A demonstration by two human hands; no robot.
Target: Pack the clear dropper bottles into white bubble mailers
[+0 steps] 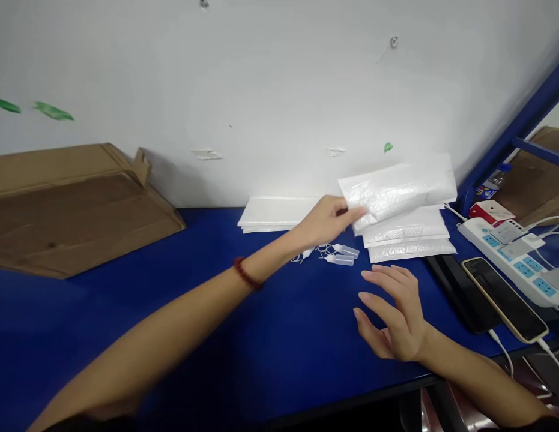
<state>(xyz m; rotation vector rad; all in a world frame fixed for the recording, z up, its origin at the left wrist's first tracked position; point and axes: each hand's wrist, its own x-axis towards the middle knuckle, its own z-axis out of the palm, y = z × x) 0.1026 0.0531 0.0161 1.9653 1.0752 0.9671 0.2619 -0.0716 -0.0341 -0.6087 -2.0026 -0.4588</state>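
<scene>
From my remote seat, I have the left grip (334, 222) clamped, thumb on top, on the left end of a white envelope (398, 189) that reaches out to that grip's right, over a pile of similar envelopes (412, 247); whether it touches them I can't tell. My right grip (398, 321) is spread, fingers curled and apart, holding nothing, nearer me than the pile. I'd judge the handling partway along: one envelope is in hand, while a flat white stack (277, 211) to the left grip's left, behind its forearm, lies unheld. The small bottles (341, 260) lie loose on the counter (279, 360) just on the near side of the left grip, so they at least remain outside any packaging. As for containers, the envelopes look flat, but I can't see inside; the bottles are translucent, contents unclear. Well left of both grips, the cardboard box (81, 216) shows no contents I can make out.
</scene>
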